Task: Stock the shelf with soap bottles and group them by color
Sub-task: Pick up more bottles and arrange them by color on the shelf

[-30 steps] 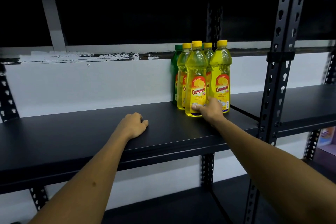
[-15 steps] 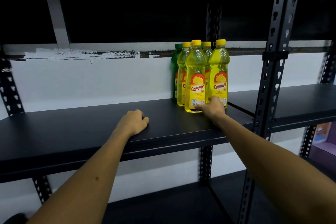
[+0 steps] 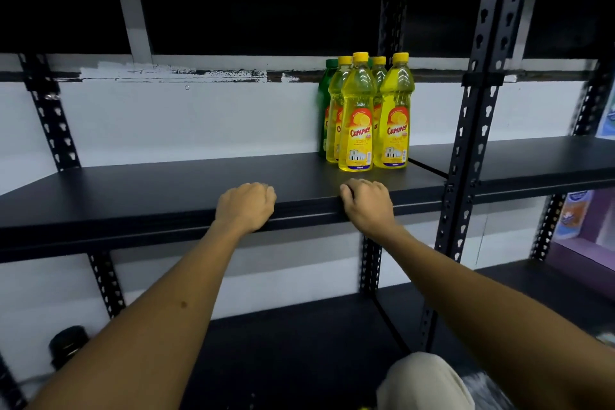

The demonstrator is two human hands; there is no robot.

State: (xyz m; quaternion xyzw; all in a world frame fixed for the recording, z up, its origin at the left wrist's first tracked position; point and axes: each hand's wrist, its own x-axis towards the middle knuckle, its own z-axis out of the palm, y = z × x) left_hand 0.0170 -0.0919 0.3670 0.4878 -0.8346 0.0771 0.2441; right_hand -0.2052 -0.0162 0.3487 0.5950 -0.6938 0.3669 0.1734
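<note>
Several yellow soap bottles with yellow caps stand upright in a tight cluster at the right end of the black shelf; the nearest two are the front left bottle and the front right bottle. A green bottle stands behind them at the left, mostly hidden. My left hand rests on the shelf's front edge with its fingers loosely curled, holding nothing. My right hand rests on the same edge just below the front bottles, fingers loosely curled, apart from them.
A black perforated upright stands just right of the bottles, with another shelf bay beyond it. A lower shelf runs beneath. A dark jar sits low at the left. My knee shows at the bottom. Colourful packages are at the far right.
My right hand has let go of the front left yellow bottle and drawn back to the shelf's front edge. My left hand stays on the shelf. The view has tilted downward.
</note>
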